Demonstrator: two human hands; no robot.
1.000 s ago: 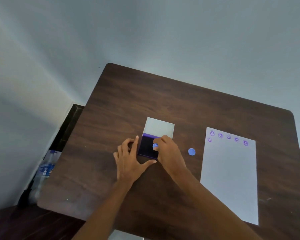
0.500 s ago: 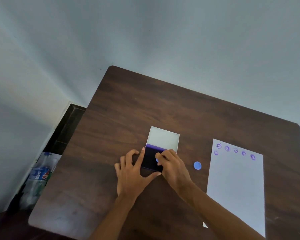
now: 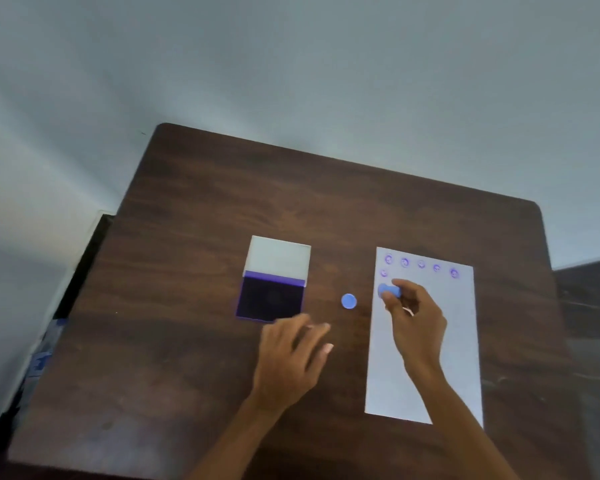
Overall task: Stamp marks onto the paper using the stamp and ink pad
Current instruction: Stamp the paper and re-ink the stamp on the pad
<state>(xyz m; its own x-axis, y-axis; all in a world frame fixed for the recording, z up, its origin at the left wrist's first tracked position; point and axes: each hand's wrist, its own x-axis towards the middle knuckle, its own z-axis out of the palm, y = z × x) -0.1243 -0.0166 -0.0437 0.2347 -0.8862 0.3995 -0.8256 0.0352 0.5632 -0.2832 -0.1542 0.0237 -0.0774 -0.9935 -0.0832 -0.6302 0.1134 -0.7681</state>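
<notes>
Right hand (image 3: 414, 322) pinching blue stamp (image 3: 388, 291), over paper (image 3: 458, 341)

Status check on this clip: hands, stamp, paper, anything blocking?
Right hand grips stamp over paper, below six marks. Left hand open, empty, off ink pad. Blue cap beside paper, nothing blocking.

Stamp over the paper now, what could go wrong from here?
1. The stamp in the right hand hangs close under the lone second-row mark; the new print may overlap it.
2. The left hand is off the paper, so the sheet could slide when pressed.
3. The ink pad lies open beside that left hand: smudge risk.
</notes>
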